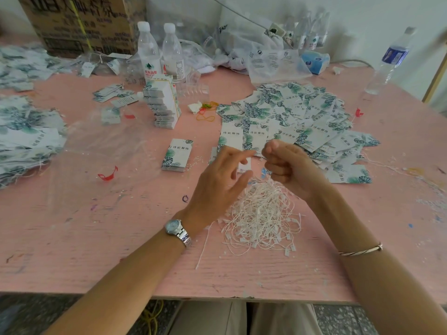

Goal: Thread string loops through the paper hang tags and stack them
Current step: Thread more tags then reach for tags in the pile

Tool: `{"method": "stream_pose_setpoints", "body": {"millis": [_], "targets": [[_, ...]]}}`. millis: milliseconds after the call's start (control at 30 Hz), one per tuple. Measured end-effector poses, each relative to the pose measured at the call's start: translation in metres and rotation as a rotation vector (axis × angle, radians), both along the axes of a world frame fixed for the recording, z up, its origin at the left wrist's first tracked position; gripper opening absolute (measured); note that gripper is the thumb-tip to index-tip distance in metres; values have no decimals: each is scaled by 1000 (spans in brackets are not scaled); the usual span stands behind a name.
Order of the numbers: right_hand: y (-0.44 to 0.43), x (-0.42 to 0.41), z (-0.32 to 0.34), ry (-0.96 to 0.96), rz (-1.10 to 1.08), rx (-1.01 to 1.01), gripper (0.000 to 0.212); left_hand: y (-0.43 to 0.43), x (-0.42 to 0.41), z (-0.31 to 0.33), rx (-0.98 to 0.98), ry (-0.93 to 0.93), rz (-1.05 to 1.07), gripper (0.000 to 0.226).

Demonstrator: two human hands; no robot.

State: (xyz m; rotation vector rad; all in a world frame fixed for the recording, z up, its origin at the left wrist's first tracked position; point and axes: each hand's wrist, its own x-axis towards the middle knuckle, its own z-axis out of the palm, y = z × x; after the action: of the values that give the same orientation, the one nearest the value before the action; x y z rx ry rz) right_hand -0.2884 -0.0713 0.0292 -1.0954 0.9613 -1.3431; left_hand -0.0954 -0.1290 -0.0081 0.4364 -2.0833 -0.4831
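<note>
My right hand (287, 165) is curled into a fist just above the pile of white string loops (261, 218), and strands rise from the pile into its fingers. Beside it, my left hand (222, 180) hovers with fingers spread and loosely straight, fingertips close to the right fist; I see nothing gripped in it. Beyond both hands lies a wide heap of leaf-printed paper hang tags (290, 117). A small neat stack of tags (177, 155) sits to the left of the hands. A white tag (244, 166) lies on the table partly hidden behind my left fingers.
The pink table (121, 226) also carries a tall leaning tag stack (164, 102), strung tags in heaps at the left (26, 139), clear plastic sheet (101, 146), rubber bands (205, 112), water bottles (148, 52), a cardboard box (79, 20) and plastic bags at the back.
</note>
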Motion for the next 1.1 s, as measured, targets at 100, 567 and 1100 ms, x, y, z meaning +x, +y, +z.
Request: {"method": "stream_pose_setpoints", "body": {"millis": [100,567,1100], "targets": [[2,5,0,179,125,14,22,-3,3,0,-7,83,55,36],[2,12,-2,278,102,20,11,-5,3,-2,-58,98,159,15],[-1,13,0,65,-263,-32,9,-26,-2,9,-247,-575,514,57]]}}
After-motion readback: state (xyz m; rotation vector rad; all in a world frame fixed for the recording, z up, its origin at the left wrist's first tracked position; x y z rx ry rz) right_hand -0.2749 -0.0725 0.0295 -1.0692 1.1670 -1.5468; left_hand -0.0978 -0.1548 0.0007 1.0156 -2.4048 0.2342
